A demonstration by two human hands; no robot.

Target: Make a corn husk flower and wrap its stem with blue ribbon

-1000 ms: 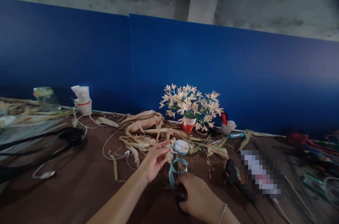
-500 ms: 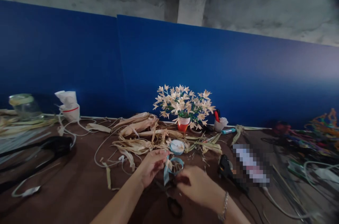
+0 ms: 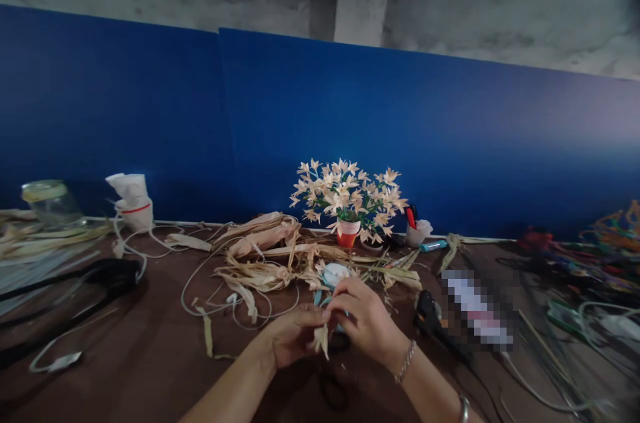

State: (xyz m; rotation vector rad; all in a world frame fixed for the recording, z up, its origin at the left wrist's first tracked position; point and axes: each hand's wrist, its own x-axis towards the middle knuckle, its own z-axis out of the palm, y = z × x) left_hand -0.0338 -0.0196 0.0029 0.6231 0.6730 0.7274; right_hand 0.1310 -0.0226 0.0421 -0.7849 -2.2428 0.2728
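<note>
Both my hands meet low in the middle over a brown table (image 3: pixel 150 356). My left hand (image 3: pixel 293 336) is closed in a pinch on a small dried-husk flower (image 3: pixel 320 337) whose pale tips hang below the fingers. My right hand (image 3: pixel 363 319) is closed too, its fingers pressed on the same piece and on a light blue ribbon (image 3: pixel 319 297) that shows just above them. A roll of that ribbon (image 3: pixel 334 272) lies right behind the hands. Black scissors (image 3: pixel 334 391) rest on the table under my wrists.
A heap of dried corn husks (image 3: pixel 265 249) spreads behind the hands. A red cup of husk flowers (image 3: pixel 349 199) stands at the blue wall. A black glue gun (image 3: pixel 430 317) lies right of my hands, tangled cables far right. White cord, a black strap and a jar (image 3: pixel 47 199) sit left.
My right hand rose from the scissors on the table and came up against my left hand. The ribbon loop, open before, is now mostly covered by my fingers.
</note>
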